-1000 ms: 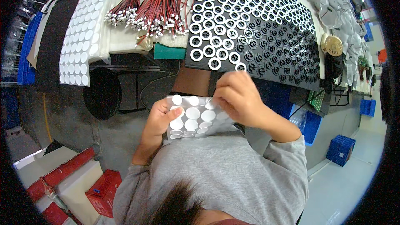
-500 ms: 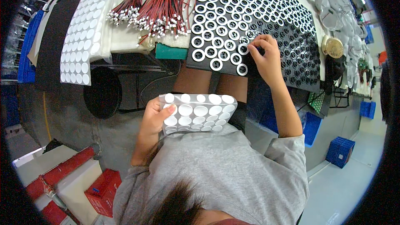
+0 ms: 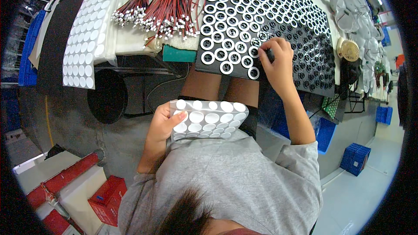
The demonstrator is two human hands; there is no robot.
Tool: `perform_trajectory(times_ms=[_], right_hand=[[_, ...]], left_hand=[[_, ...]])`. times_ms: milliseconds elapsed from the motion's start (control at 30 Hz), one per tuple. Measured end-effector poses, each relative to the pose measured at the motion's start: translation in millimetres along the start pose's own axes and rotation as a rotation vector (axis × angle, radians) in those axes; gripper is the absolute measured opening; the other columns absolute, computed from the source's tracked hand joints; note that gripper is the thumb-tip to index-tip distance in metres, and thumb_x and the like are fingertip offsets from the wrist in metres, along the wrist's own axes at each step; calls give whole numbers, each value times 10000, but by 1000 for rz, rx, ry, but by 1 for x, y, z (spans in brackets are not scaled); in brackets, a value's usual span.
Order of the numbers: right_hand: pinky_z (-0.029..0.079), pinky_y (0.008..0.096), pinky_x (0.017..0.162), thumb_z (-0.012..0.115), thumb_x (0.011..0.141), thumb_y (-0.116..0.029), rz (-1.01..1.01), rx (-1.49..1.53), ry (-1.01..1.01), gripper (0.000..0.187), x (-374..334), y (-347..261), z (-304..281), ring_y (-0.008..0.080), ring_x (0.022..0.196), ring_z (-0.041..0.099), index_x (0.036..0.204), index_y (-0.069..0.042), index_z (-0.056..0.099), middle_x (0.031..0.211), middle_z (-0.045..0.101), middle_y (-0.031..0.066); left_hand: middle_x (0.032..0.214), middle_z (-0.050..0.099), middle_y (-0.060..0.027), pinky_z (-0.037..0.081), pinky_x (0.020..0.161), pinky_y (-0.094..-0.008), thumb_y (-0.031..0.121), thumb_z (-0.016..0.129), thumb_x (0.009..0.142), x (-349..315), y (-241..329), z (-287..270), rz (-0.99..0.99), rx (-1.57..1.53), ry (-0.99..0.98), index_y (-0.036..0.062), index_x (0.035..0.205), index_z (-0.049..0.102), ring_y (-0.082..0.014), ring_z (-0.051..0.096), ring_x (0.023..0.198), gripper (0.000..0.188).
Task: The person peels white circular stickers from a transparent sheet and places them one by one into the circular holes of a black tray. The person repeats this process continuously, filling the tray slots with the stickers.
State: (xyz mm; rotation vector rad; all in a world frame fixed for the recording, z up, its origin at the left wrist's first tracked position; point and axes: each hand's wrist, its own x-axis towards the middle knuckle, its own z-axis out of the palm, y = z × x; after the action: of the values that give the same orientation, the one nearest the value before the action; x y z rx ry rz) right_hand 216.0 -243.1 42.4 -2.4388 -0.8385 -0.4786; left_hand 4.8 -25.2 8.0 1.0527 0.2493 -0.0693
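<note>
A clear sheet of white round stickers (image 3: pixel 212 118) is in my left hand (image 3: pixel 164 123), pinched at its left edge with the thumb on top; it bends away toward my shirt. Above a black board (image 3: pixel 200 64) on the table, the fingers of my right hand (image 3: pixel 279 62) curl together around a small dark round part (image 3: pixel 270 55), mostly covered by them. White rings with black centres (image 3: pixel 227 44) fill the left and far portions of the board. Bare black round parts (image 3: pixel 305 61) cover its near right portion, beside my right hand.
Bundles of red and black wires (image 3: pixel 163 6) with white connectors lie left of the board. Further left, a larger sheet of white round stickers (image 3: pixel 82 48) hangs over the table edge. A green block (image 3: pixel 179 54) sits at the front edge. Clear plastic pieces (image 3: pixel 346 19) are piled at right.
My right hand has shifted slightly, and the dark part between its fingers shows more plainly. My left hand and the sticker sheet have moved a little to the right.
</note>
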Motion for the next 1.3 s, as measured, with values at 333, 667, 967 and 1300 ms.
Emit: perform_trajectory(times_ms=[333,667,967,1300], right_hand=[[340,360,727,636,680,-130,-111,-28,-42,146,-17,-20,1,228,834,481,820,-98,606,888,548,31],[344,369,790,611,714,-138,-138,-83,13,203,-16,-18,4,242,932,512,883,-47,544,1015,570,80],[336,383,843,590,751,-168,-128,-41,-22,195,-14,-16,11,265,1048,493,889,-43,534,1107,548,129],[313,399,887,581,771,-219,-103,-13,-92,244,-7,-18,9,271,1084,467,918,-33,522,1160,511,149]], left_hand=[[897,618,-62,442,711,-226,80,541,810,0,5,4,-22,-15,-34,-20,959,566,-94,567,797,181],[896,611,-46,431,719,-221,68,533,808,-3,0,-1,2,16,-21,-18,967,568,-89,557,804,185],[894,611,-44,430,715,-219,56,523,809,-3,2,0,-4,12,-43,-18,966,567,-83,554,803,179],[892,608,-39,430,713,-221,62,531,812,-3,1,1,-5,23,-44,-14,957,561,-80,552,799,167]])
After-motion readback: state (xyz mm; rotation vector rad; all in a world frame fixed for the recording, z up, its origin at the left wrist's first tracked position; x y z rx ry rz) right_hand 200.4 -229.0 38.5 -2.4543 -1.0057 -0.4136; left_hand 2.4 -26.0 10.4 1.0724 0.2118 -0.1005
